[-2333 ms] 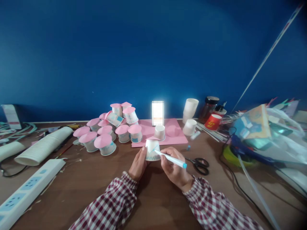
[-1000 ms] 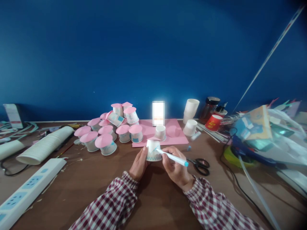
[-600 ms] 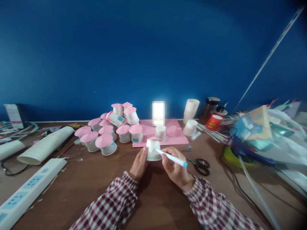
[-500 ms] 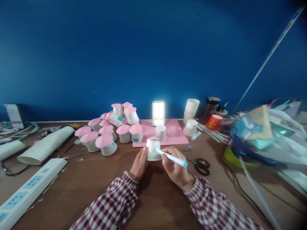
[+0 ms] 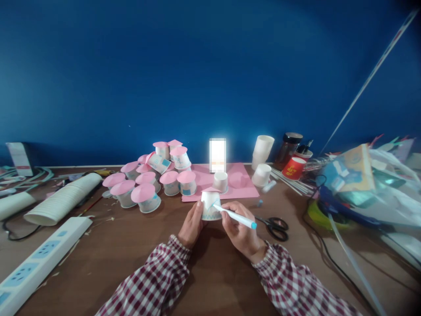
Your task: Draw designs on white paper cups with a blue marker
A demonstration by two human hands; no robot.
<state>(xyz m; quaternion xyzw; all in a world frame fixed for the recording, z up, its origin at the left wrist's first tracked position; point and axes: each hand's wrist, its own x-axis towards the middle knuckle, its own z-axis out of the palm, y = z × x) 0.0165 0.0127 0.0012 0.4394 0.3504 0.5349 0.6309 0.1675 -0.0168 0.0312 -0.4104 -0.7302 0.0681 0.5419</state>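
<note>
My left hand [image 5: 193,224] grips the left side of an upside-down white paper cup [image 5: 208,202]. A pink paper cone sits on top of the cup, and a blue zigzag line runs along its lower rim. In my right hand [image 5: 239,228] is a white marker pen [image 5: 239,218] with a light-blue end. Its tip touches the cup's side, where thin blue lines show. Behind the held cup, another white cup [image 5: 220,183] stands on a sheet of pink paper [image 5: 241,191]. Several cups with pink cone tops [image 5: 144,193] are grouped to the left, some stacked.
Black scissors [image 5: 276,228] and a small blue cap [image 5: 260,202] lie right of my hand. White cups [image 5: 262,175], a red cup [image 5: 294,168] and a dark jar [image 5: 289,149] stand behind. A power strip [image 5: 42,259] and nested cups [image 5: 64,199] lie left; plastic bags [image 5: 388,188] fill the right.
Almost nothing differs. My hands, the cup and the marker hold nearly the same position, with the marker tip still on the cup's side.
</note>
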